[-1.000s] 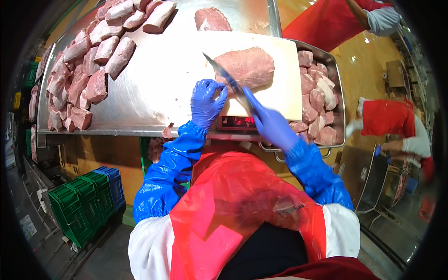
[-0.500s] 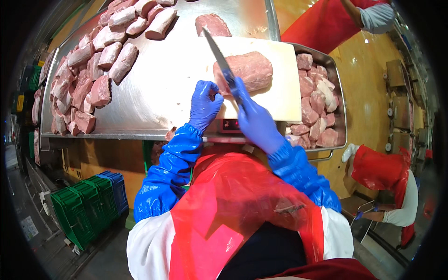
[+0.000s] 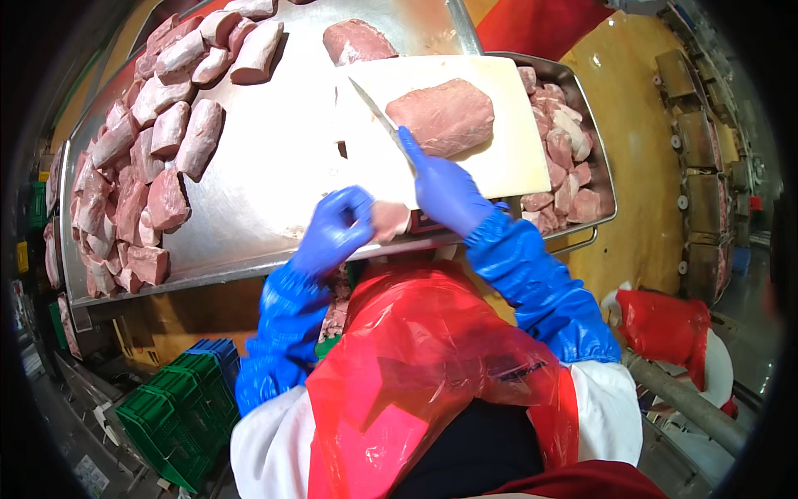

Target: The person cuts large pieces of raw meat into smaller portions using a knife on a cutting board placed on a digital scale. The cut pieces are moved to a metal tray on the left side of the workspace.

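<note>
My right hand (image 3: 450,193), in a blue glove, is closed round the handle of a knife (image 3: 379,115). Its blade slants up and to the left above the white cutting board (image 3: 519,158). Beside the blade lies a large pink piece of meat (image 3: 445,118). My left hand (image 3: 334,229), also gloved in blue, pinches a small piece of meat trimming (image 3: 389,219) near the table's front edge. Another cut of meat (image 3: 359,41) rests just beyond the board.
Many meat pieces (image 3: 199,140) are heaped along the left of the metal table (image 3: 270,158). A steel tub (image 3: 613,190) with cut meat stands right of the board. Green crates (image 3: 179,416) are at lower left. People in red aprons are at far right and beyond the table.
My left hand has moved left and toward me, now with the trimming showing in its fingers. The knife has come down off the large meat to its left side. My view has shifted slightly.
</note>
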